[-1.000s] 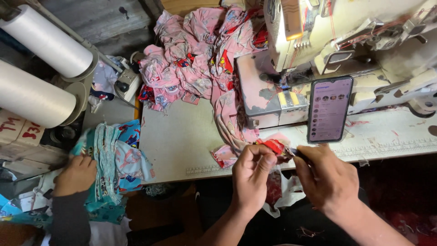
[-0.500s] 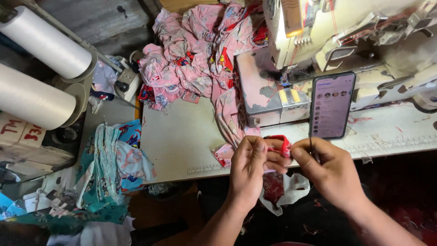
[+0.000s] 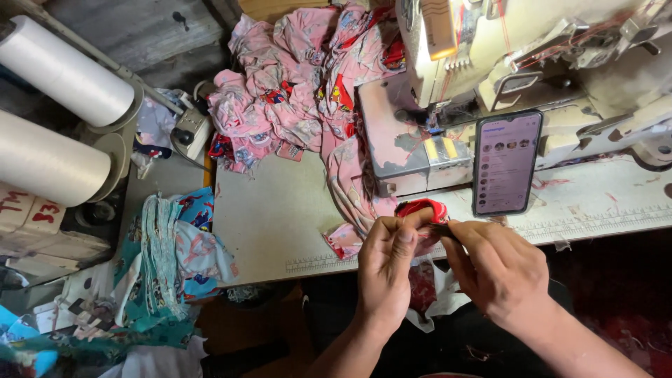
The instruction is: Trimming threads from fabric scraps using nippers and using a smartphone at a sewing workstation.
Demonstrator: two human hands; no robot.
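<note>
My left hand (image 3: pixel 387 266) pinches a small pink cloth piece with a red trim (image 3: pixel 423 209) at the front edge of the sewing table (image 3: pixel 280 217). My right hand (image 3: pixel 498 266) is closed on a small dark tool (image 3: pixel 437 229) whose tip meets the same cloth between the two hands. A strip of pink printed fabric (image 3: pixel 350 182) runs from the cloth up to a heap of pink garments (image 3: pixel 294 91). Just beyond the hands stands the worn white sewing machine (image 3: pixel 504 77).
A phone (image 3: pixel 505 162) with a lit screen leans against the machine. Two large white thread cones (image 3: pixel 56 112) stand at the left. A stack of teal and blue printed cloth (image 3: pixel 168 266) hangs off the table's left edge. White scraps (image 3: pixel 434 294) lie in my lap.
Another person's hand on the teal cloth stack at left has gone. My two hands have drawn closer together on the red-trimmed piece, right hand now meeting the left.
</note>
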